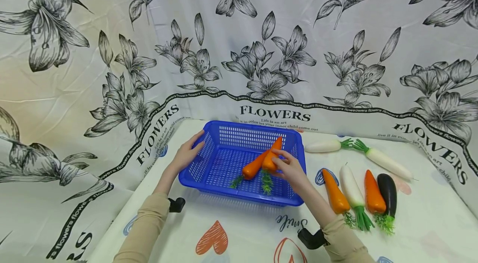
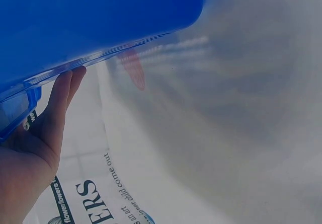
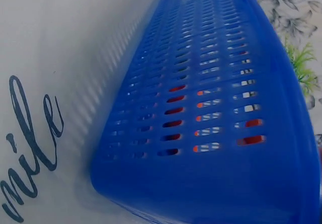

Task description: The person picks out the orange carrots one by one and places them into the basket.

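A blue plastic basket [image 1: 224, 151] with slotted walls is on the table. At its left end my left hand [image 1: 188, 151] grips the rim; the left wrist view shows this hand [image 2: 37, 153] against the blue wall [image 2: 100, 17]. Over the basket's right half, my right hand [image 1: 289, 169] pinches an orange carrot [image 1: 269, 162] near its leafy end. Another carrot [image 1: 254, 166] lies inside, partly beneath the held one. Orange shows through the slots of the basket's side [image 3: 201, 133] in the right wrist view, where the right hand is out of sight.
Right of the basket lie a white radish [image 1: 323, 146], another radish [image 1: 388, 162] and a third radish [image 1: 352, 186]. Near them are a carrot [image 1: 335, 192], another carrot [image 1: 374, 192] and a dark eggplant [image 1: 387, 192]. A flower-printed curtain [image 1: 239, 64] hangs behind the table.
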Motion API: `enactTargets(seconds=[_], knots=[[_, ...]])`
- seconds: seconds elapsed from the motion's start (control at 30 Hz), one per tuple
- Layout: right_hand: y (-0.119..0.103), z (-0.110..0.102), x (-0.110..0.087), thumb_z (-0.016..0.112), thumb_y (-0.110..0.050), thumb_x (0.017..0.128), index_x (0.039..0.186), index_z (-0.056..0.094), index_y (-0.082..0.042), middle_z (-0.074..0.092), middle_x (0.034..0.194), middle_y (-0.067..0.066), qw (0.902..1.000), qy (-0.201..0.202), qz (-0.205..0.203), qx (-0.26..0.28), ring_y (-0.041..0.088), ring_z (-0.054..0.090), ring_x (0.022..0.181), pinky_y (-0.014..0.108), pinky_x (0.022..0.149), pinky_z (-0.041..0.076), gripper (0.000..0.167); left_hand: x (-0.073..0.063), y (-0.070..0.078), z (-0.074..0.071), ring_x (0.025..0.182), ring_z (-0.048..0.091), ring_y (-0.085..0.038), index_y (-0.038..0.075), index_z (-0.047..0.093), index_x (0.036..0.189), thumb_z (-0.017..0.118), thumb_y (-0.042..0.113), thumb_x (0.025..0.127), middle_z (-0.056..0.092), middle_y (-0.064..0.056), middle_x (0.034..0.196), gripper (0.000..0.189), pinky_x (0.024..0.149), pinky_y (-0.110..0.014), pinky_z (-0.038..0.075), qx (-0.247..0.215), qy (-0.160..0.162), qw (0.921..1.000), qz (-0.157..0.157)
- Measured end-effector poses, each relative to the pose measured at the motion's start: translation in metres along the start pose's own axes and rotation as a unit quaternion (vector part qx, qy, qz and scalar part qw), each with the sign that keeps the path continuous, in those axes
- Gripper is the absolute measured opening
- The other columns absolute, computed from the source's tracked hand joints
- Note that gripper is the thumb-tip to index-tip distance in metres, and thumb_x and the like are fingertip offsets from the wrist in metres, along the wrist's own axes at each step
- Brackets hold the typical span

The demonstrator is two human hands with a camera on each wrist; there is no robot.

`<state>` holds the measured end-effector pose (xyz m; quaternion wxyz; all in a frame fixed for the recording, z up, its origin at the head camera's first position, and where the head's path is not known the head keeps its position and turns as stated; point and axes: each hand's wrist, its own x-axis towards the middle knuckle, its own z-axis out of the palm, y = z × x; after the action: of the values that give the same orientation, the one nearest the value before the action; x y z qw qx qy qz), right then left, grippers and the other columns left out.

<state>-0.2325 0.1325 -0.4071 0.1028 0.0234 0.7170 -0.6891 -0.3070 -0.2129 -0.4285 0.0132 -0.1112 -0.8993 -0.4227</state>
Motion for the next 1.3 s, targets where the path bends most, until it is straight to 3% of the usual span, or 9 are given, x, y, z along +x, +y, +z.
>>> enactTargets(seconds=[0.13, 0.27, 0.57, 1.3], knots=[[0.005, 0.004, 0.004, 0.048, -0.014, 0.099, 0.139, 0.044, -0.003, 0.045, 0.130, 0.026, 0.9999, 0.009, 0.006, -0.004, 0.032, 0.058, 0.109, 0.051, 0.095, 0.048, 0.041, -0.001, 0.000, 0.000, 0.142, 0.027, -0.038, 0.021, 0.028, 0.151, 0.042, 0.035, 0.101, 0.028, -0.009, 0.156, 0.054, 0.114, -0.058, 0.023, -0.001, 0.000, 1.0000, -0.002], [0.010, 0.009, 0.007, 0.048, -0.012, 0.098, 0.136, 0.046, -0.001, 0.047, 0.126, 0.028, 0.9998, 0.017, 0.009, -0.006, 0.030, 0.060, 0.102, 0.049, 0.091, 0.052, 0.040, -0.001, 0.000, 0.000, 0.142, 0.027, -0.038, 0.020, 0.027, 0.151, 0.042, 0.034, 0.101, 0.027, -0.009, 0.156, 0.053, 0.114, -0.058, 0.023, -0.001, -0.001, 1.0000, -0.003], [0.014, 0.019, 0.011, 0.049, -0.010, 0.096, 0.134, 0.048, 0.003, 0.046, 0.132, 0.029, 0.9991, 0.018, 0.026, -0.029, 0.033, 0.060, 0.104, 0.051, 0.089, 0.053, 0.040, -0.002, 0.000, 0.000, 0.141, 0.028, -0.039, 0.021, 0.028, 0.151, 0.042, 0.036, 0.101, 0.028, -0.010, 0.156, 0.054, 0.113, -0.059, 0.023, 0.004, -0.001, 1.0000, -0.005], [0.016, 0.034, 0.016, 0.054, -0.009, 0.091, 0.129, 0.052, 0.004, 0.053, 0.125, 0.027, 0.9856, 0.025, 0.060, -0.156, 0.030, 0.062, 0.098, 0.042, 0.079, 0.058, 0.040, 0.000, 0.002, -0.001, 0.142, 0.027, -0.038, 0.020, 0.027, 0.151, 0.041, 0.035, 0.101, 0.027, -0.009, 0.156, 0.054, 0.114, -0.058, 0.023, 0.000, -0.005, 1.0000, -0.002]])
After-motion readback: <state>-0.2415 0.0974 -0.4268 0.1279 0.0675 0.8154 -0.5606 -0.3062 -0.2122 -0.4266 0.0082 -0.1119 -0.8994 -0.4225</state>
